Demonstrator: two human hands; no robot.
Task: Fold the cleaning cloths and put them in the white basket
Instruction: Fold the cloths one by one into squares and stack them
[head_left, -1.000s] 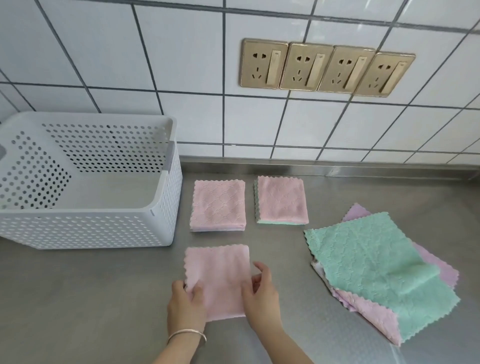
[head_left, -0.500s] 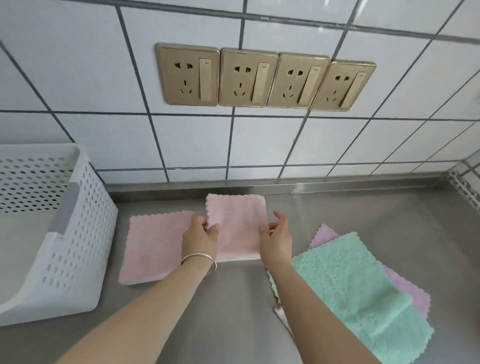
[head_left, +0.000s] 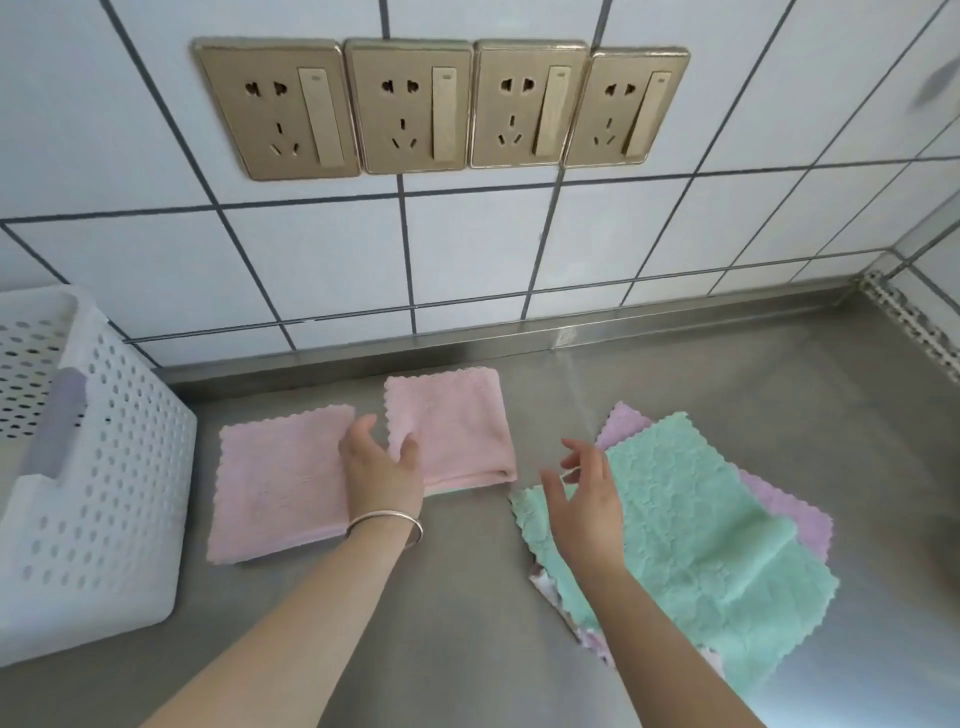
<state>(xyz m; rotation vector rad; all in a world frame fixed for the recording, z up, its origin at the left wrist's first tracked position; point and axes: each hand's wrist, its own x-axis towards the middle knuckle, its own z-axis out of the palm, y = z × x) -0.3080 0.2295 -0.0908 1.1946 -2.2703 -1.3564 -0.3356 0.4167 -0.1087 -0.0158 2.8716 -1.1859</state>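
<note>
Now both hands open over the steel counter (head_left: 727, 374), cloths all outside the white basket (head_left: 130, 467).
Left hand (head_left: 382, 467) spread, fingertips on near-left corner of folded pink cloth (head_left: 452, 426), second folded pink stack (head_left: 280, 483) just left of it. Right hand (head_left: 587, 499) loose, empty, over the green cloth (head_left: 701, 535) atop the unfolded pile.

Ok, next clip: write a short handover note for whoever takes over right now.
Left hand: open, fingers resting on the right folded pile, holding nothing.
Right hand: open, above the green cloth topping the unfolded heap.
Two folded pink piles lie on the counter; the left folded pile is beside the white basket.
Done: some cloths folded.
Left: fold the heap, then move everything into the basket; none visible inside it.
</note>
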